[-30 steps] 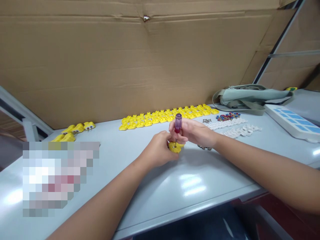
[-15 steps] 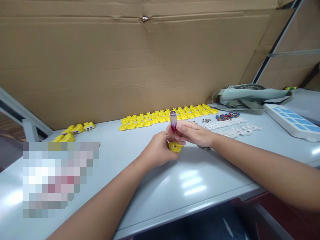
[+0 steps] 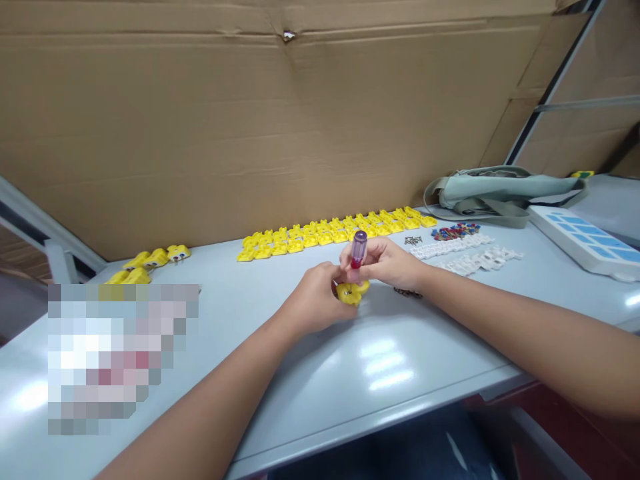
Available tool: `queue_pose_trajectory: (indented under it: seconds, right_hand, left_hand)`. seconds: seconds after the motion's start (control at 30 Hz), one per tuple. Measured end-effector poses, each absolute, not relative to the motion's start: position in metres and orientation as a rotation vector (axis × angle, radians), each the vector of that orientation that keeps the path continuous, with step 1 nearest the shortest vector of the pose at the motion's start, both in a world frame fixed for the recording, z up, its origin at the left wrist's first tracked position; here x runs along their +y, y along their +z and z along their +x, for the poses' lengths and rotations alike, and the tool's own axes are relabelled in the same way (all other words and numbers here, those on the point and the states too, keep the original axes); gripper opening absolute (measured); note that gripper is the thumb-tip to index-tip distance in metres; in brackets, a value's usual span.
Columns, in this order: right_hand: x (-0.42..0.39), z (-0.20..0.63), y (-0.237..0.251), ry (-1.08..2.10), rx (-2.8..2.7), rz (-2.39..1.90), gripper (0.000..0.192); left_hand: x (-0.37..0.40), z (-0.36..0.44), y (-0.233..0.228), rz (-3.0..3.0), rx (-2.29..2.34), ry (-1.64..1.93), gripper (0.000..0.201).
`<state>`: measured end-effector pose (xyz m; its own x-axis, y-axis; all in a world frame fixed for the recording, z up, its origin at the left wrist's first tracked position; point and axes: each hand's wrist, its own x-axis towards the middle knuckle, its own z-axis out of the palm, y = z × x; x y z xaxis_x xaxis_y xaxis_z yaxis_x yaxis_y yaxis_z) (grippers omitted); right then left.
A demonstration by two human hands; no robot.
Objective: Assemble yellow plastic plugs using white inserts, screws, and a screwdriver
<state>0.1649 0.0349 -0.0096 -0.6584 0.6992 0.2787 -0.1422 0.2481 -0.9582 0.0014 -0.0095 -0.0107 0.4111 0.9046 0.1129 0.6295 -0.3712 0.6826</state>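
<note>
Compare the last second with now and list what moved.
The screwdriver leaned left half a second ago and now stands upright again, as the right hand shifted its fingers on the handle. The left hand kept holding the yellow part on the table. The yellow row stayed put.

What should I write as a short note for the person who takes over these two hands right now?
Left hand: holds the yellow part on the table.
Right hand: fingers grip the screwdriver, upright, tip down on the part.
Nearby: row of yellow parts behind, loose screws and white pieces to the right.
Done: a few assembled pieces lie far left.
Left: the row appears unworked.
</note>
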Motion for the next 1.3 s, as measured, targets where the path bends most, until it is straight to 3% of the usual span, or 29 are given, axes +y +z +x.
queue_pose_trajectory:
  seconds: [0.27, 0.6, 0.83, 1.13, 1.3]
  right_hand:
    - [0.036, 0.167, -0.0121, 1.41, -1.859, -0.488, 0.016]
    - [0.0377, 0.1669, -0.0113, 1.31, -2.116, -0.338, 0.032]
    - [0.0377, 0.1682, -0.0134, 1.432, -1.962, -0.477, 0.025]
    - [0.0424, 0.169, -0.0169, 1.396, -1.88, -0.489, 0.013]
    - [0.0409, 0.1708, -0.0135, 1.345, -1.986, -0.486, 0.017]
  left_hand:
    - [-0.0127, 0.0037, -0.0056, 2.133, 1.294, 0.701, 0.026]
    - [-0.0103, 0.0009, -0.0099, 2.024, 1.241, 0.704, 0.02]
    - [-0.0087, -0.0002, -0.0068, 2.12, 1.317, 0.603, 0.012]
    - [-0.0114, 0.0026, -0.0053, 2.108, 1.315, 0.639, 0.028]
    - [-0.0111, 0.0017, -0.0054, 2.092, 1.311, 0.632, 0.026]
